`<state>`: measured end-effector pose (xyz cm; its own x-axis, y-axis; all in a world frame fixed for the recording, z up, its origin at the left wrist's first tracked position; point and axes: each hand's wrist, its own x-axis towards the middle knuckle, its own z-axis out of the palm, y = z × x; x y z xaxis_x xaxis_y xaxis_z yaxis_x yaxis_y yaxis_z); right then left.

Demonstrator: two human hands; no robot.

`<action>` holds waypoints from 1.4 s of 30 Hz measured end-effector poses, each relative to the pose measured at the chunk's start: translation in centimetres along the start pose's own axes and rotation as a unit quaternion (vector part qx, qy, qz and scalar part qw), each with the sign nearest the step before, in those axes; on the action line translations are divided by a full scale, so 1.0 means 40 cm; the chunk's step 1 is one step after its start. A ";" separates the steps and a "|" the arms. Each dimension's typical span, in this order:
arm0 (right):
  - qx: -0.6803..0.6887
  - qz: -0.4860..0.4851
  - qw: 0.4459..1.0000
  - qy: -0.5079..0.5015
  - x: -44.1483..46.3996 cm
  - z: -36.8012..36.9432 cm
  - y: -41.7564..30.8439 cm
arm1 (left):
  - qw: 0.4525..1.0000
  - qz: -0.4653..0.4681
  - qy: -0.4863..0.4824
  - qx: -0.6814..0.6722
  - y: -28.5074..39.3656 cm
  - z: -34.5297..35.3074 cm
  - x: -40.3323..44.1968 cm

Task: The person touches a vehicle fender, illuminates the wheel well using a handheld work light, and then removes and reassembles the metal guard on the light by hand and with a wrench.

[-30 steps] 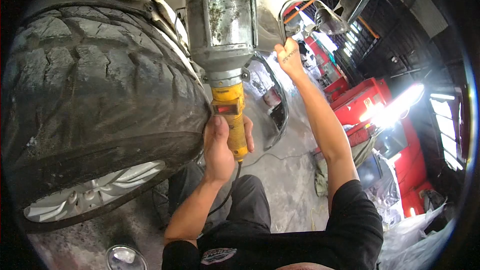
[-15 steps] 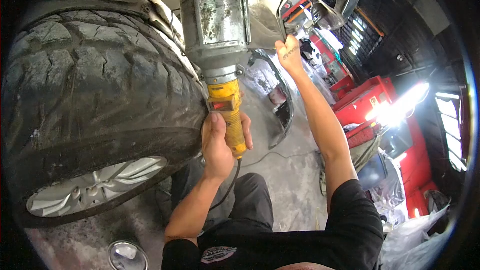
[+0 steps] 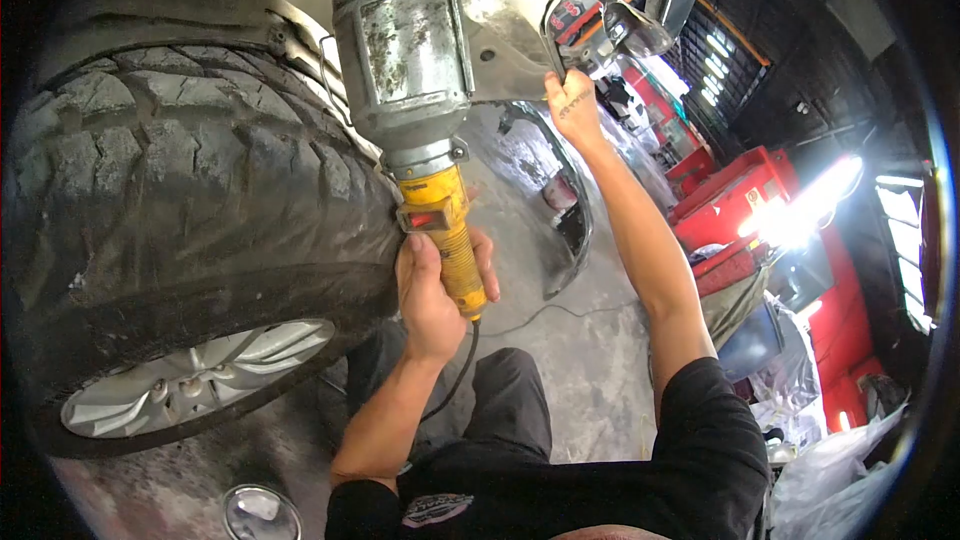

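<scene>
"Where are the two hands?"

"The left hand (image 3: pixel 436 305) is wrapped around the yellow handle (image 3: pixel 460 265) of a work lamp (image 3: pixel 400 50), thumb on the left side, fingertips showing on the right. The right hand (image 3: pixel 573 108) is raised farther off to the right, curled closed on the dark edging (image 3: pixel 545 30) of a pale panel (image 3: pixel 505 50). Its far side is hidden, so I can't tell how every finger sits."

"How does the lamp lie?"

"It's held up in the middle, just right of a big tire (image 3: pixel 190 200), its scuffed metal housing at the far end and leaning a little left. A red switch (image 3: pixel 424 221) sits on the handle, and a black cord (image 3: pixel 466 368) drops from the near end. I can't tell if the bulb is lit."

"What's on the left?"

"The tire's thick tread, with a silver wheel (image 3: pixel 200 380) on its near side. A round, shiny object (image 3: pixel 262 513) is on the floor (image 3: pixel 170 485), nearer still."

"And on the right?"

"A curved, dark-edged part (image 3: pixel 575 225) beyond the handle, well apart from it. Farther right, a bright tube light (image 3: pixel 825 200) glows beside red equipment (image 3: pixel 735 198), and clear plastic sheeting (image 3: pixel 835 475) lies bunched at the near right."
</scene>
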<state>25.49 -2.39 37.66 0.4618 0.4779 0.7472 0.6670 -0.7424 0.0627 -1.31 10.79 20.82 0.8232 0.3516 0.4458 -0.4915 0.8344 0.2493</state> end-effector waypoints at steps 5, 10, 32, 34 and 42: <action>-0.020 -0.044 0.999 0.003 0.004 0.026 0.055 | 1.000 0.009 0.000 0.005 0.004 0.004 0.001; -0.002 -0.035 0.999 0.017 0.001 0.022 0.032 | 1.000 0.008 0.018 -0.015 -0.002 0.009 -0.001; 0.039 -0.013 0.999 -0.008 0.005 0.018 0.026 | 1.000 0.012 -0.004 -0.027 -0.004 -0.001 0.001; 0.030 -0.039 0.998 0.025 -0.001 0.017 0.020 | 1.000 -0.004 0.000 -0.018 -0.003 -0.001 -0.001; 0.010 0.021 1.000 -0.006 -0.002 0.001 -0.009 | 1.000 -0.021 -0.007 0.000 0.002 -0.008 -0.003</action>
<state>25.23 -2.17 37.54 0.4963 0.4532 0.7404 0.6582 -0.7526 0.0194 -1.35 10.94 20.53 0.8391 0.3094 0.4474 -0.4560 0.8485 0.2685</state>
